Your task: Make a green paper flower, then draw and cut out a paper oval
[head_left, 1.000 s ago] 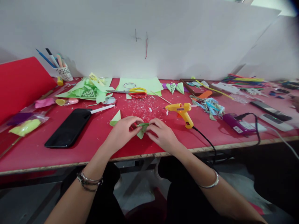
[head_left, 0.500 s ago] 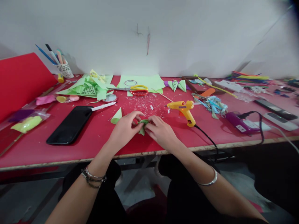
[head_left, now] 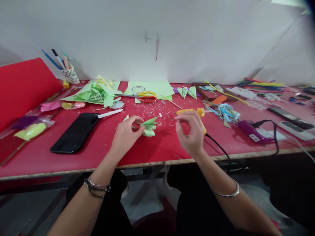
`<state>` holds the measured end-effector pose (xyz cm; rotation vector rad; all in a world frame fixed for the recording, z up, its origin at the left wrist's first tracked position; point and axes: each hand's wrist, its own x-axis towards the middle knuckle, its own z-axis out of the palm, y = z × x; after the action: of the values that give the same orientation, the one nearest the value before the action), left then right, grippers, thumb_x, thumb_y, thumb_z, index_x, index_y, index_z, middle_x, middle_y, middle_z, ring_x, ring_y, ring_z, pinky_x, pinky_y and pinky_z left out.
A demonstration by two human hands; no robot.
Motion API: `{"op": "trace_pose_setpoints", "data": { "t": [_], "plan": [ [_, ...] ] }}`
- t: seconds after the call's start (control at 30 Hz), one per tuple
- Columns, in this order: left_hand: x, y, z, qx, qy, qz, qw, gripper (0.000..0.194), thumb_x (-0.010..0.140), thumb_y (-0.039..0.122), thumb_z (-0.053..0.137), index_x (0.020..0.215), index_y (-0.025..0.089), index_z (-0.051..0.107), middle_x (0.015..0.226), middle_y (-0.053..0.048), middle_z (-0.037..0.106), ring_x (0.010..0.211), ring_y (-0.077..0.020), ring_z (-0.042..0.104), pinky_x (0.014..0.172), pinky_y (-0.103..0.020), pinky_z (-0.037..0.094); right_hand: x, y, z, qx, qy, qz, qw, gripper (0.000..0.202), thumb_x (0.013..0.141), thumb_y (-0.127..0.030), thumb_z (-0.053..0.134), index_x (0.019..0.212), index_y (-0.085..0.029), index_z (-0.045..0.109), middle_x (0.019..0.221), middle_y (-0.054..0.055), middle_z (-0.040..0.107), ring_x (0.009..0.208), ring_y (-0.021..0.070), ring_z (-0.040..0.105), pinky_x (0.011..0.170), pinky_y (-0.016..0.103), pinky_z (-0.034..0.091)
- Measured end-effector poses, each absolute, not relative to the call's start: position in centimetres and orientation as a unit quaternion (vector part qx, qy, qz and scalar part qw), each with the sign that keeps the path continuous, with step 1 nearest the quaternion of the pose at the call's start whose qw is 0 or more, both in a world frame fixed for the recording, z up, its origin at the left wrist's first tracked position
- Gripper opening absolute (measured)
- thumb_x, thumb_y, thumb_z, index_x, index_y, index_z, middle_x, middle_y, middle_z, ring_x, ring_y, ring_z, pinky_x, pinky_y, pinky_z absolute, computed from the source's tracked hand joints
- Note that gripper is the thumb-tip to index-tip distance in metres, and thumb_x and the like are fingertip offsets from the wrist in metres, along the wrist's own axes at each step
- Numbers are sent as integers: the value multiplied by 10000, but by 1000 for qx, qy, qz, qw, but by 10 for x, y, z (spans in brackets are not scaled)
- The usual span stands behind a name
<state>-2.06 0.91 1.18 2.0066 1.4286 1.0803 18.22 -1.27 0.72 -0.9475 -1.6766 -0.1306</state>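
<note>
Between its thumb and fingers, my left hand (head_left: 128,132) holds a green paper flower (head_left: 149,127) with pointed leaf-like strips and rounded petals, just above the red table (head_left: 157,150). My right hand (head_left: 191,132) is raised in front of the yellow glue gun (head_left: 202,113) and hides much of it; its fingers are curled with a gap to the thumb, and nothing shows in them. A light green paper cone (head_left: 126,117) is mostly hidden behind my left hand.
A black phone (head_left: 75,132) and white pen (head_left: 110,113) lie left. Behind are scissors (head_left: 147,96), green paper scraps (head_left: 98,91) and a cup of pens (head_left: 70,75). Tassels (head_left: 226,113) and a purple power box (head_left: 254,131) are at right.
My right hand has let go of the green flower and moved right, in front of the glue gun. My left hand keeps the flower, which now shows more fully.
</note>
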Motion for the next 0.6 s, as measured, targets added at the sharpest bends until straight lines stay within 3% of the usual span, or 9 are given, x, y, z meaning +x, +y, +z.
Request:
{"op": "trace_pose_setpoints", "data": {
  "t": [0.13, 0.27, 0.37, 0.47, 0.6],
  "plan": [
    [-24, 11, 10, 701, 525, 415, 246, 142, 736, 257, 576, 855, 180, 566, 808, -27, 644, 721, -150, 622, 643, -250, 501, 209, -9, 9, -462, -594, -218, 622, 83, 775, -181, 481, 753, -220, 411, 736, 12, 418, 727, 172, 456, 639, 342, 432],
    [-25, 13, 10, 671, 538, 435, 267, 167, 724, 267, 585, 863, 179, 556, 800, -26, 627, 678, -140, 615, 582, -223, 489, 243, -7, 13, -597, -603, -294, 440, 204, 755, -243, 489, 655, -235, 311, 693, 9, 396, 768, 202, 464, 779, 430, 417],
    [-24, 12, 11, 658, 543, 443, 276, 167, 724, 267, 583, 864, 181, 551, 786, -15, 612, 608, -117, 593, 517, -200, 462, 265, -7, 12, -683, -583, -266, 350, 225, 723, -368, 571, 749, -204, 419, 774, 68, 484, 851, 253, 490, 828, 445, 404],
    [-22, 10, 13, 659, 538, 454, 265, 148, 723, 246, 585, 848, 178, 546, 793, -7, 612, 587, -97, 582, 519, -187, 449, 276, -5, 3, -734, -583, -186, 295, 434, 688, -482, 600, 944, -151, 483, 923, 147, 545, 929, 305, 503, 787, 445, 413],
    [-18, 8, 14, 671, 532, 460, 234, 108, 724, 213, 587, 817, 176, 546, 768, 4, 612, 579, -80, 572, 526, -170, 436, 278, 2, -14, -740, -634, -26, 224, 364, 756, -434, 516, 973, -142, 530, 853, 133, 599, 807, 277, 563, 668, 381, 419]
  ]
}}
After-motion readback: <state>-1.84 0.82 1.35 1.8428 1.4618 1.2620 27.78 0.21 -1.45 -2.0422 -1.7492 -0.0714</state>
